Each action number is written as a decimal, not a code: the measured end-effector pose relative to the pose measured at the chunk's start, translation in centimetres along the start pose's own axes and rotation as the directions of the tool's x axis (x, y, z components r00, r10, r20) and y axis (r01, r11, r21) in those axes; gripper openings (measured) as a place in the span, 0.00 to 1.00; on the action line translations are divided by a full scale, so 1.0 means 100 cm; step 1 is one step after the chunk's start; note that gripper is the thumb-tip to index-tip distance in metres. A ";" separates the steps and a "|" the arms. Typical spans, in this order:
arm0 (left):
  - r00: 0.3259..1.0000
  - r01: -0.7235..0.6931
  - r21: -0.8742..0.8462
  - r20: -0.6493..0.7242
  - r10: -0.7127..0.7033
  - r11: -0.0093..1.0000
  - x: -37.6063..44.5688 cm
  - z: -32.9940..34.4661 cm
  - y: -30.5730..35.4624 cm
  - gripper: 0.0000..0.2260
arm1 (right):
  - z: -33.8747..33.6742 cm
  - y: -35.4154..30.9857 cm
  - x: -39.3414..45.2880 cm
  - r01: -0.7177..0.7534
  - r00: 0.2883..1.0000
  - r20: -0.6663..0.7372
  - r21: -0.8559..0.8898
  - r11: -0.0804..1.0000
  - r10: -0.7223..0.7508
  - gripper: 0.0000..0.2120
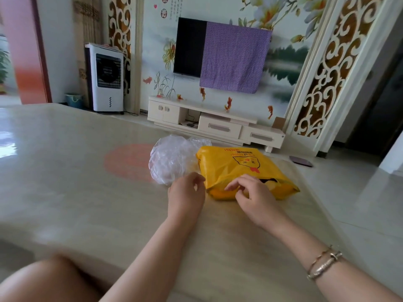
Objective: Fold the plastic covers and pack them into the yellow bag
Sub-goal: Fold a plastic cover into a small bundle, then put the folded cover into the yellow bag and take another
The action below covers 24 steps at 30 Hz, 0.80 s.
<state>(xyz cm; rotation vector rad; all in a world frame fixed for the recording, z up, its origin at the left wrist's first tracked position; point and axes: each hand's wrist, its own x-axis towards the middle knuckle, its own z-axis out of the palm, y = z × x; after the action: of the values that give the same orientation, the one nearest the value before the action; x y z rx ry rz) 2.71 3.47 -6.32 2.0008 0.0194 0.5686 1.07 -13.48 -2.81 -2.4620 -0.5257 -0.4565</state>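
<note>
My right hand (pixel 246 190) pinches the yellow bag (pixel 244 171), my left hand (pixel 187 188) curls empty beside the plastic covers (pixel 172 160), which look light, soft and slippery, so I'd grab an edge.

I see a painted floral wall (pixel 218 9) behind a mounted television (pixel 189 46), half draped by a purple cloth (pixel 233 59); below it, a cream cabinet (pixel 218 125); at left, a white air cooler (pixel 106 77); carved screens (pixel 322 73) flank it; the tiled floor (pixel 359 192) is glossy with daylight.

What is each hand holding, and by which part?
Right hand pinches the yellow bag at its near open edge. Left hand holds nothing.
</note>
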 end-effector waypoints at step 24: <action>0.887 -0.102 -0.361 -0.454 -0.079 0.927 0.005 -0.027 -0.004 0.14 | 0.017 -0.036 0.062 -0.192 0.981 0.078 0.492 0.849 0.176 0.17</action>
<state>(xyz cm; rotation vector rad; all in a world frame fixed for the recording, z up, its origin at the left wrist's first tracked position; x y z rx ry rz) 2.21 6.02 -5.44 1.4559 0.1778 0.9725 5.16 -8.10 0.18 -1.9931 -0.3568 -0.1727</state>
